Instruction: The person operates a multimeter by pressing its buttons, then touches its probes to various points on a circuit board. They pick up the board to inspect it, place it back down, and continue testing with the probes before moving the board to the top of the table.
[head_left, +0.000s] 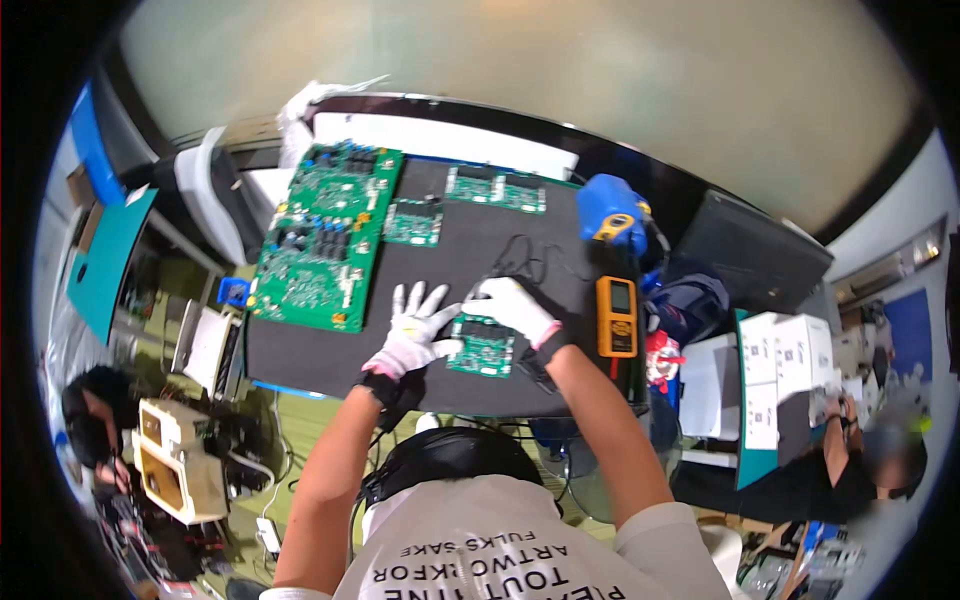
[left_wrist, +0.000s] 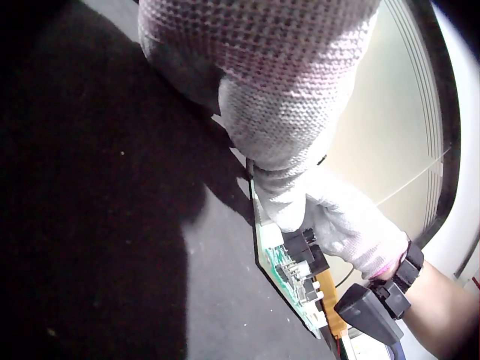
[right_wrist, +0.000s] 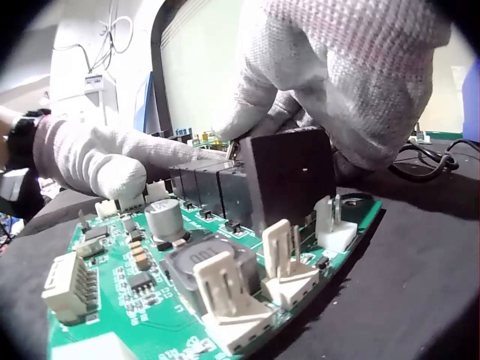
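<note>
A small green circuit board (head_left: 482, 347) lies on the dark table mat, between two white-gloved hands. My left hand (head_left: 412, 330) spreads its fingers flat on the left, its thumb touching the board's left edge. From the far side, my right hand (head_left: 510, 305) reaches over the board with curled fingers. In the right wrist view, its fingertips pinch at a small metal part (right_wrist: 232, 149) behind a row of black block components (right_wrist: 289, 180). White connectors (right_wrist: 225, 300) and a round capacitor (right_wrist: 164, 219) stand on the board's near part. Fingers partly hide its far edge.
Large green boards (head_left: 320, 240) lie at the left, with smaller boards (head_left: 495, 188) at the back. A black cable (head_left: 520, 258) curls behind the right hand. To the right are an orange handheld meter (head_left: 617, 318) and a blue tool case (head_left: 608, 212).
</note>
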